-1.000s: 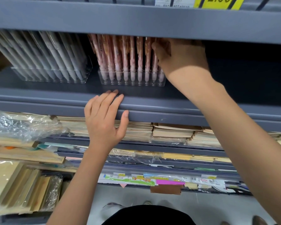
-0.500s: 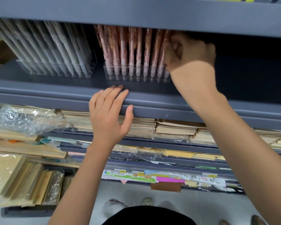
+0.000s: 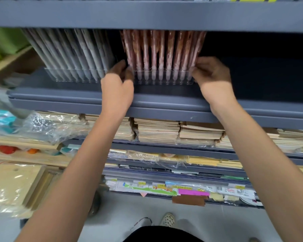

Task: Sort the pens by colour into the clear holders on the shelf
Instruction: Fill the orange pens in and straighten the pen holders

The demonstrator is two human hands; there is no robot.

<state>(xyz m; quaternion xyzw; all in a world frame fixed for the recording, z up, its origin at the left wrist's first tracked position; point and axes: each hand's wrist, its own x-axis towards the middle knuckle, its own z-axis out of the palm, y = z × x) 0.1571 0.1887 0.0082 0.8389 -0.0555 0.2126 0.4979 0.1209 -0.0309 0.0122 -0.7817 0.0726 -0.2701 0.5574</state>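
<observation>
Head view, looking down and forward at grey shelving.

Top shelf [image 3: 164, 100]: two clear holders side by side, close but apart.
- Holder [image 3: 163, 79], at centre, full of pink pens [image 3: 163, 53] in wrappers. They stand tips down in a row and fan slightly outward at the top.
- Other holder [image 3: 72, 76], to its left, full of grey pens [image 3: 73, 53], all leaning left. Blurred; no detail readable.

Hands: both reach up to the centre holder, one at each end.
- Left hand [image 3: 120, 72]: fingers [image 3: 128, 75] curled round the holder's left end, thumb toward the front. It sits in the gap between the two holders.
- Right hand [image 3: 211, 72]: fingers [image 3: 195, 73] curled on the holder's right end, tips touching the outermost pink pen and the clear wall. Both hands are in the shelf's shadow, forearms in the light.
- Holder's base rests on the shelf, set back from the front lip. Cannot tell if it is lifted at all.

Below:
- Next shelf down holds stacked tan notebooks [image 3: 157, 130], some in clear wrap [image 3: 42, 124].
- Lower shelves hold thin paper goods and a strip of price labels [image 3: 182, 189], one bright pink.
- At left are wooden racks with wrapped tan packs, and something green [image 3: 0, 42] at top left.
- Floor pale; one pale shoe [image 3: 168, 219] visible at the bottom.
</observation>
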